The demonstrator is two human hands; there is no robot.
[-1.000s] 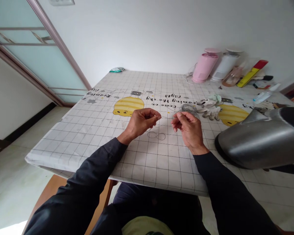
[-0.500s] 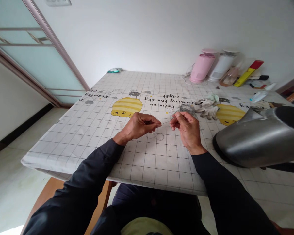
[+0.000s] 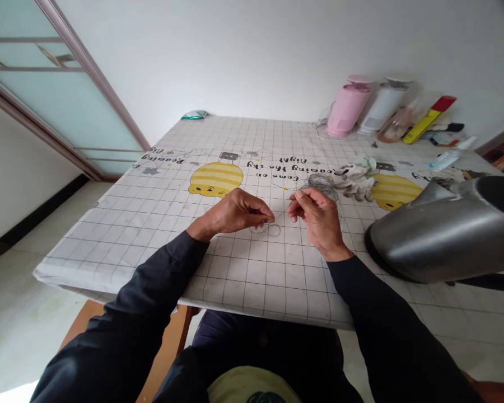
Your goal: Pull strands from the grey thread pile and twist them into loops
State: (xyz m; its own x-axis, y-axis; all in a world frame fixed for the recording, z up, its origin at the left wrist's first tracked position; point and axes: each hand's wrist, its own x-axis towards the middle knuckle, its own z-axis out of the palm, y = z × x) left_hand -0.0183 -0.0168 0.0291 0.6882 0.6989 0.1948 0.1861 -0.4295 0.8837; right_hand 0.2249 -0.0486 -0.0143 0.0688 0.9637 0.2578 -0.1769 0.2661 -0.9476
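Note:
My left hand [image 3: 239, 212] is closed in a pinch on a thin grey thread [image 3: 280, 215] above the tabletop. A short span of it runs across to my right hand [image 3: 315, 218], whose thumb and forefinger are also pinched together on it. Below the left fingertips a loose loop of thread [image 3: 274, 230] hangs or lies over the cloth; which one, I cannot tell. Just behind my right hand lies a tangled bundle of the same grey thread [image 3: 321, 184], partly hidden by the fingers. Whether it is thread or fine wire is hard to make out.
White work gloves [image 3: 355, 182] lie beside the bundle. A large dark metal vessel [image 3: 441, 235] stands close on the right. A pink cylinder [image 3: 348, 109], a grey one [image 3: 382, 109] and bottles line the wall. A checked cloth [image 3: 151, 246] covers the table; a green packet [image 3: 194, 115] is at its far corner.
Both hands keep their pinch, with the gap between the fingertips slightly narrower. The whole view has shifted a little.

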